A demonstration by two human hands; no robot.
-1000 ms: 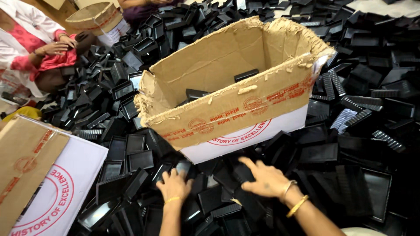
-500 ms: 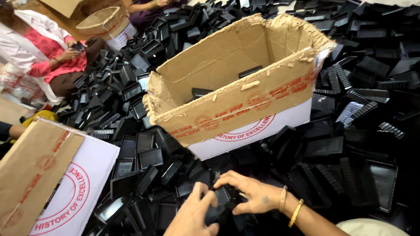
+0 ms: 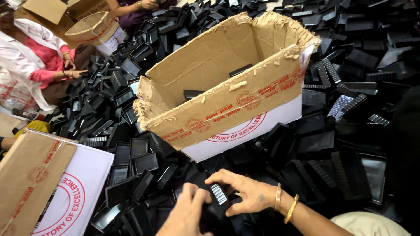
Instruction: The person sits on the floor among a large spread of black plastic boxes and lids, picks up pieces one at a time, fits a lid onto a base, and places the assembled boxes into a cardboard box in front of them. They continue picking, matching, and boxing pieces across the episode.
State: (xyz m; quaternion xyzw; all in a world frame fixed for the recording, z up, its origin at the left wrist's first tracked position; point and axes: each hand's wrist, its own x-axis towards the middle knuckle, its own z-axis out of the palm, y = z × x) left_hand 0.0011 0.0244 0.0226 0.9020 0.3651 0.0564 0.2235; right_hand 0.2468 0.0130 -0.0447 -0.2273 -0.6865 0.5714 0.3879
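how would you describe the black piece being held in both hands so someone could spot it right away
Start at the big open cardboard box in the middle of the heap of black plastic trays. Just below it, at the bottom edge of the view, the left hand and right hand close on one black piece. Unlike its neighbours, it shows a small white-striped patch between the fingers.

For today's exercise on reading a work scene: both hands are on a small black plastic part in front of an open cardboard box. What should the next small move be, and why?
Probably lift the black part, gripped by the left hand and right hand, into the open cardboard box just ahead; a few similar parts already lie inside.
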